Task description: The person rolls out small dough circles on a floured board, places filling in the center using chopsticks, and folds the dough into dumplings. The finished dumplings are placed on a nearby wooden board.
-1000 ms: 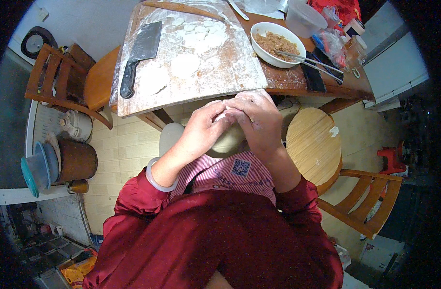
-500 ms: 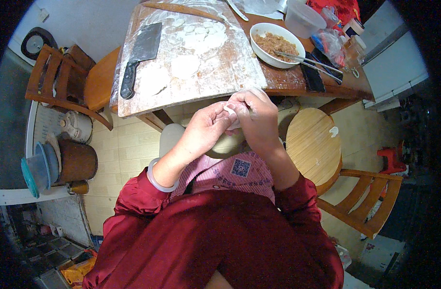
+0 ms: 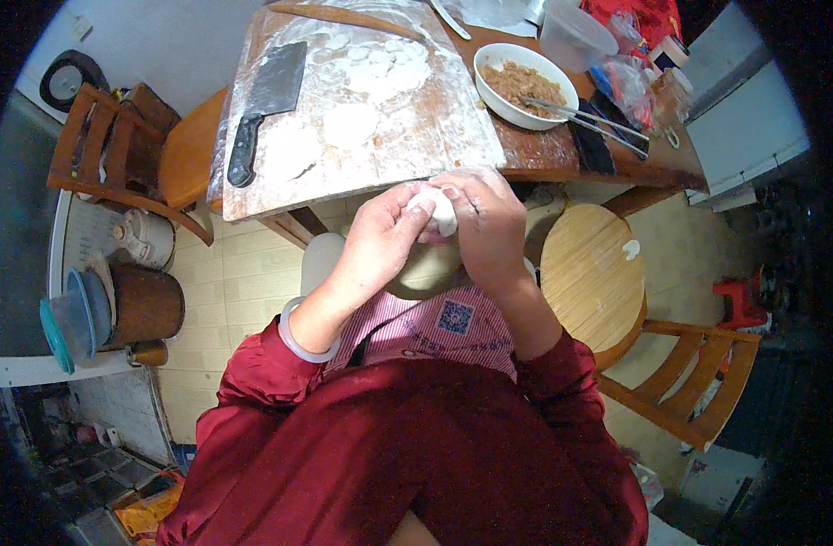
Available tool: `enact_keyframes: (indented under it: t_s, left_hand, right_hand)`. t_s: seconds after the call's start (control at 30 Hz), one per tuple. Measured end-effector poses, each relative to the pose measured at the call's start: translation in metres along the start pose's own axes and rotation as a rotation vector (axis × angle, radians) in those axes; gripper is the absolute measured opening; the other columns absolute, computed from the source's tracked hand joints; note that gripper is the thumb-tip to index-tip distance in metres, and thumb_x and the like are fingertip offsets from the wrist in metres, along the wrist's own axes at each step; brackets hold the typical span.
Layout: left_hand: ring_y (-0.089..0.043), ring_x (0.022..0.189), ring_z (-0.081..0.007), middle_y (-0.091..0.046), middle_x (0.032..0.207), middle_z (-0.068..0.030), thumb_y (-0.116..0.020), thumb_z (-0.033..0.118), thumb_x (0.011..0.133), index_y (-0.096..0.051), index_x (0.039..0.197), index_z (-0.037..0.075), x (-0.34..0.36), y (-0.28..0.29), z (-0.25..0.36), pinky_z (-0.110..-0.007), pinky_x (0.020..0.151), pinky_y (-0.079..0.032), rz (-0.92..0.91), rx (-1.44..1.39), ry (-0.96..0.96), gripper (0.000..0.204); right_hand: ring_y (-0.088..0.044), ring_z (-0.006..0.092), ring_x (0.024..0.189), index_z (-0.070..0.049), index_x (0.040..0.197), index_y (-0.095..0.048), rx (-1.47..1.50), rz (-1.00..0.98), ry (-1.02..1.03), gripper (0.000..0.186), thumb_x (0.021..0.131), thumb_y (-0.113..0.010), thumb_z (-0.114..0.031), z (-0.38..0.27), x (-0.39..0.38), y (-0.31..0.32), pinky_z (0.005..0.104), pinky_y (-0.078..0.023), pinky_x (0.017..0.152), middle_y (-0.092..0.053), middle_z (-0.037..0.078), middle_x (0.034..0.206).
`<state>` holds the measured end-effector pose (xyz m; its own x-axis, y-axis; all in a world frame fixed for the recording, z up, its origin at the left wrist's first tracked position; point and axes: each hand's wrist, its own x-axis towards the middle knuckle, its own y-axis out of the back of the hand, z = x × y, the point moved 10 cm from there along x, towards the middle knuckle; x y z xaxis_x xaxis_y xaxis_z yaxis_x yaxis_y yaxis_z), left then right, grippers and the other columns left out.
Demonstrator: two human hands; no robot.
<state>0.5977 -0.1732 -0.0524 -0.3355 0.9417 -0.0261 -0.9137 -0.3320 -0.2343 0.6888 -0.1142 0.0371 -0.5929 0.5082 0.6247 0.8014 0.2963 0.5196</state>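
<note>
In front of the board's front edge, my left hand (image 3: 387, 235) and my right hand (image 3: 482, 223) are closed around a white dough dumpling (image 3: 433, 212), with fingertips pinched at its upper edge. The floury wooden board (image 3: 416, 146) on the table carries a black-handled cleaver (image 3: 275, 91), a wooden rolling pin (image 3: 347, 16), flattened dough rounds (image 3: 351, 125) and several small dough pieces (image 3: 375, 62). Right of it stands a white bowl of brownish filling (image 3: 523, 84), with metal chopsticks (image 3: 591, 118) resting across its rim.
A clear plastic container (image 3: 571, 36) and bags (image 3: 621, 82) crowd the table's right end. Below are a round wooden stool (image 3: 588, 282), a wooden chair (image 3: 671, 391) at right, a red stool (image 3: 740, 305), another chair (image 3: 107, 159) at left, and tubs with a bucket (image 3: 148, 300).
My fingers have shifted around the dough. More of the white dumpling shows between my hands now, rounder in shape. The board and bowl are unchanged.
</note>
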Motion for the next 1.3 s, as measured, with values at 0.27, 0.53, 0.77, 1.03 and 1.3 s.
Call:
enact_keyframes:
  t_s: [0.27, 0.53, 0.77, 1.03, 1.3]
  left_hand:
    - [-0.062, 0.091, -0.0115, -0.064, 0.107, -0.0072, -0.05, 0.017, 0.103, -0.056, 0.125, -0.003, -0.001, -0.005, -0.001, -0.026, 0.079, -0.055, -0.027, -0.161, 0.003, 0.031]
    - [-0.063, 0.095, -0.0137, -0.063, 0.111, -0.0087, -0.047, 0.014, 0.103, -0.054, 0.126, -0.004, -0.001, -0.008, 0.0, -0.029, 0.083, -0.056, -0.011, -0.113, -0.003, 0.03]
    - [-0.062, 0.096, -0.0131, -0.063, 0.112, -0.0086, -0.047, 0.012, 0.103, -0.051, 0.127, -0.006, -0.001, 0.006, -0.001, -0.026, 0.086, -0.052, 0.145, -0.115, -0.102, 0.03]
    - [-0.061, 0.101, -0.013, -0.062, 0.113, -0.0084, -0.049, 0.014, 0.103, -0.051, 0.128, -0.005, 0.004, 0.017, -0.007, -0.027, 0.089, -0.052, 0.202, -0.247, -0.146, 0.032]
    - [-0.058, 0.108, -0.0126, -0.061, 0.12, -0.0087, -0.05, 0.005, 0.099, -0.043, 0.136, -0.005, 0.001, 0.008, -0.001, -0.027, 0.096, -0.046, 0.118, -0.171, -0.196, 0.039]
  right_hand:
    - [-0.063, 0.0304, 0.082, 0.0, 0.09, -0.066, -0.038, 0.01, -0.007, 0.009, 0.086, -0.061, -0.005, 0.0, -0.002, -0.002, 0.0363, -0.05, 0.075, -0.065, 0.014, 0.088]
    - [-0.063, 0.0319, 0.082, 0.0, 0.092, -0.064, -0.056, 0.032, -0.104, 0.008, 0.088, -0.059, -0.005, 0.011, -0.006, -0.003, 0.0384, -0.049, 0.074, -0.064, 0.015, 0.088]
    - [-0.063, 0.0329, 0.078, 0.001, 0.092, -0.062, -0.094, 0.033, -0.147, 0.009, 0.089, -0.06, -0.007, 0.02, -0.007, -0.005, 0.0384, -0.049, 0.071, -0.064, 0.017, 0.086]
    - [-0.063, 0.0322, 0.073, 0.001, 0.088, -0.063, 0.016, -0.021, -0.197, 0.011, 0.091, -0.061, -0.009, 0.027, -0.01, -0.01, 0.0368, -0.049, 0.068, -0.064, 0.018, 0.081]
    - [-0.058, 0.0171, 0.063, 0.002, 0.088, -0.064, 0.163, -0.079, -0.359, 0.015, 0.093, -0.059, -0.011, 0.041, -0.017, -0.015, 0.0302, -0.046, 0.061, -0.063, 0.01, 0.071]
